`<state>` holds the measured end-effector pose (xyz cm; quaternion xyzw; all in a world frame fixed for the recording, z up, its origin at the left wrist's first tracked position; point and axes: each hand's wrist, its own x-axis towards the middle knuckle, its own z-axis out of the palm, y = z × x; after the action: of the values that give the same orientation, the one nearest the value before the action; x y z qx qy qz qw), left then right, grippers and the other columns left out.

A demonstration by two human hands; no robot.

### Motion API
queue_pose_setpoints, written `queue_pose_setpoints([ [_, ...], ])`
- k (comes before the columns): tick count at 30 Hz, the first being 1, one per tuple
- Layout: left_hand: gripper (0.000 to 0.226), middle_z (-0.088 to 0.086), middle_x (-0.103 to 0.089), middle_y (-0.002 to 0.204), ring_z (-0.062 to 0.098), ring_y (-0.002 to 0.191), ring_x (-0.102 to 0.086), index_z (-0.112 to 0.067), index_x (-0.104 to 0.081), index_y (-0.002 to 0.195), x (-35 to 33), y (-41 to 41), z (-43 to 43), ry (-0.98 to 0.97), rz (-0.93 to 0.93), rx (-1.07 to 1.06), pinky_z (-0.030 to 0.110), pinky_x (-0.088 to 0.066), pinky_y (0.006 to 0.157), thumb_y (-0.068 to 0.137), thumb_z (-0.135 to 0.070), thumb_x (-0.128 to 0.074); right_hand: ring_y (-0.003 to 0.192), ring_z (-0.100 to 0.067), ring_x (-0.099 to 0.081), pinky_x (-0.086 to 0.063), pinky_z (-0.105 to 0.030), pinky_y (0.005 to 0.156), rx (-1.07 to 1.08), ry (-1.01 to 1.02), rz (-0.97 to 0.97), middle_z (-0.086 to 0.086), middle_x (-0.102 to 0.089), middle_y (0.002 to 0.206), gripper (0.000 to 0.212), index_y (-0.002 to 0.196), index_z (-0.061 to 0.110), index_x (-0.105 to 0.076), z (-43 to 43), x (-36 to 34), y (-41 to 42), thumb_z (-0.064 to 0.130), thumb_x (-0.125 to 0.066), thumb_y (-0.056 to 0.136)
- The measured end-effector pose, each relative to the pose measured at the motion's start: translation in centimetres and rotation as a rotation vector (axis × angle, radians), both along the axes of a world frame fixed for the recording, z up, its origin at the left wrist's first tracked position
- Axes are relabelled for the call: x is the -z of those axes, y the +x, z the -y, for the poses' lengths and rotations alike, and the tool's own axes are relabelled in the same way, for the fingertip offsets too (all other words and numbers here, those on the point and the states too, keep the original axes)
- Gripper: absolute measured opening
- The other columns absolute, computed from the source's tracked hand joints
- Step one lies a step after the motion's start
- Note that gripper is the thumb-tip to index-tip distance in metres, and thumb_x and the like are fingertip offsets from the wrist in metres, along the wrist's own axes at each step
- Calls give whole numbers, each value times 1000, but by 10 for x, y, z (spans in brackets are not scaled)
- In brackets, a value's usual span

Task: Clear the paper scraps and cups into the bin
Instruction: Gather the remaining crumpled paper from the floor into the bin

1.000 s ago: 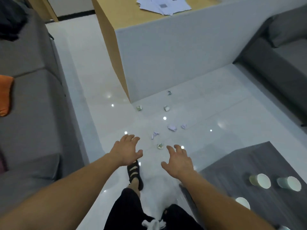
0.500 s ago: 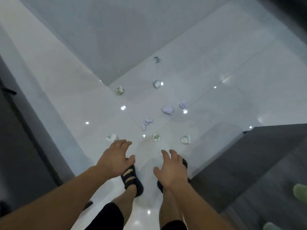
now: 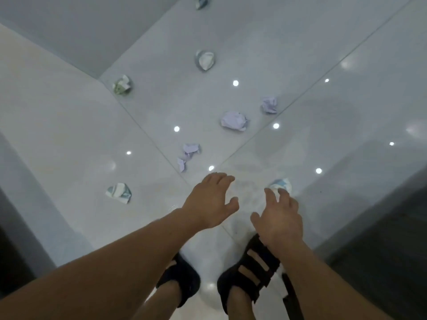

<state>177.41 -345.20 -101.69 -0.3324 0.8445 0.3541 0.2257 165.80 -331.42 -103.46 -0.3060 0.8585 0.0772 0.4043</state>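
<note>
No legible text, apparently

Glossy white tiled floor (image 3: 69, 123), seen from above. The left hand (image 3: 209, 199) and right hand (image 3: 277, 218) reach down, palms down, fingers spread, holding nothing. A blue-and-white scrap (image 3: 280, 184) lies at the right fingertips; whether they touch it cannot be told. A green-and-white scrap (image 3: 119, 192) lies left of the left hand. Farther out lie a twisted lilac scrap (image 3: 189, 153), a lilac paper ball (image 3: 233, 121) and a smaller lilac wad (image 3: 269, 105). Black sandals (image 3: 249, 269) stand beneath the hands.
</note>
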Motion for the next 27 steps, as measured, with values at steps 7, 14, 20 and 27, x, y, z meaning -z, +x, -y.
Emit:
queue_pose_setpoints([
  [7,59,3,-34,150,18,138,-24,-17,-35,146,94,3,-26,31,-20,-3,27,-17,111,94,-40,-51,143,-39,-7,-39,-48,101,-6,38,-138,-6,-6,158,71,148,27,-20,-12,110,-12,36,-56,88],
  [14,54,3,-41,146,18,134,-33,-16,-39,143,122,-10,-26,55,-70,-21,27,-23,109,94,-36,-51,115,-40,-36,-47,-43,83,104,-248,-157,-13,-33,145,45,136,20,-51,-30,151,-13,17,-57,92],
  [20,52,-8,-52,131,3,107,-57,-33,-39,141,91,-6,-20,497,-2,-430,17,-46,84,92,-43,-56,118,-24,-47,-48,-34,87,302,-652,147,-1,-44,137,48,132,25,-56,-17,100,19,25,-68,85],
  [27,48,-12,-61,116,5,102,-59,-34,-49,133,52,33,15,608,40,-549,16,-46,82,88,-21,-58,113,-8,-55,-55,-31,85,338,-746,500,17,-44,127,67,137,32,-39,30,46,61,36,-70,78],
])
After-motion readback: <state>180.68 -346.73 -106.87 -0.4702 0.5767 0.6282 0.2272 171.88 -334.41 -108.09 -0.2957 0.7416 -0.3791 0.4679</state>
